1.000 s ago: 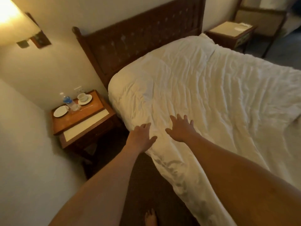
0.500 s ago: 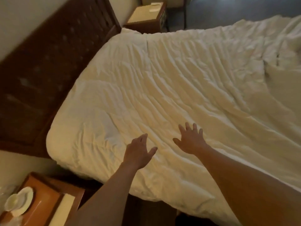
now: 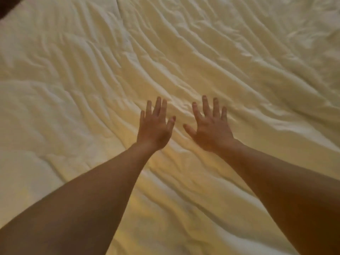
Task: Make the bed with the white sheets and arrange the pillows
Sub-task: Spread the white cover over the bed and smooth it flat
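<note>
The left hand (image 3: 154, 129) is spread wide, fingers straight and a little fanned, palm down and holding nothing. The right hand (image 3: 211, 130) just beside it is the same: open, flat and empty, the two thumbs pointing toward one another across a narrow gap. Both bare arms reach in from the lower edge of the view. Whether the palms press the cloth or hover just above it cannot be told from this angle.

Under and around them lies the white sheet (image 3: 184, 52), spread over the bed and filling nearly the whole view. It is far from smooth. Long ridges run aslant from the upper left down toward the right, passing right by the fingertips, and heavier folds bunch toward the right edge. A dark sliver (image 3: 4, 2) shows at the top left corner, too little of it to name. No pillows are in view.

The step in hand looks like smoothing. To do it well, the palms should go down flat with light, even pressure and sweep apart — across the ridges rather than along them — so the slack is pushed out to the edges instead of piling into a new fold. Short strokes from the middle outward would likely serve better than one long drag, which could pull the whole sheet off line.
</note>
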A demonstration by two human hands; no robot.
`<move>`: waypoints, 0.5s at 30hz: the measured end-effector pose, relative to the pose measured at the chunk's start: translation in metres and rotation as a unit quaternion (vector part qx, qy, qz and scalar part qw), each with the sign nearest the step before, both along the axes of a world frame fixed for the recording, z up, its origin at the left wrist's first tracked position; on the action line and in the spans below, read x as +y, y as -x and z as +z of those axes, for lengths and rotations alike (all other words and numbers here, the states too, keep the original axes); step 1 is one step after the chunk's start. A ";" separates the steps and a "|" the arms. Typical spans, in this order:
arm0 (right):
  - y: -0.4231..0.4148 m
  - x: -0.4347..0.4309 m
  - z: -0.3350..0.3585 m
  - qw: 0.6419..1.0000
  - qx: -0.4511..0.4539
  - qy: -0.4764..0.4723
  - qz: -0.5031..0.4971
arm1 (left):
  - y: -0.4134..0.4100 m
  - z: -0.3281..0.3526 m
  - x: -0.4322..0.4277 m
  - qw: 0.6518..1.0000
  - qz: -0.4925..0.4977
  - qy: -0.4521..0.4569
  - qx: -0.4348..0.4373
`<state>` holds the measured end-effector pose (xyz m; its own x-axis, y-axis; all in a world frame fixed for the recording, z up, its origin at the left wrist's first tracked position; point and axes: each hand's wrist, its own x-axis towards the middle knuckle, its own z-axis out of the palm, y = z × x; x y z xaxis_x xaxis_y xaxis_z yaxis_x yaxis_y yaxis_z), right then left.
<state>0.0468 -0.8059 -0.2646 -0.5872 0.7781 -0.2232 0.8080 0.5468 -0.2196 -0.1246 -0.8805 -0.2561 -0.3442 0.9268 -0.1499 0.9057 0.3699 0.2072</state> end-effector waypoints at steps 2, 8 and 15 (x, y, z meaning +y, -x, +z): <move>0.030 0.010 -0.022 1.000 0.029 -0.007 0.006 | 0.015 -0.035 0.024 0.999 0.006 -0.031 -0.010; 0.072 0.022 -0.093 0.995 0.004 -0.076 0.058 | 0.043 -0.115 0.024 0.993 -0.022 -0.069 0.089; 0.051 0.039 -0.092 0.989 -0.013 -0.098 0.114 | 0.044 -0.129 0.025 0.989 -0.027 -0.114 0.092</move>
<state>-0.0045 -0.7668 -0.3563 -0.7483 0.6559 -0.0990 0.6628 0.7454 -0.0713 -0.1688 -0.8556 -0.3853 -0.2959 0.9470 0.1251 0.9529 0.2834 0.1084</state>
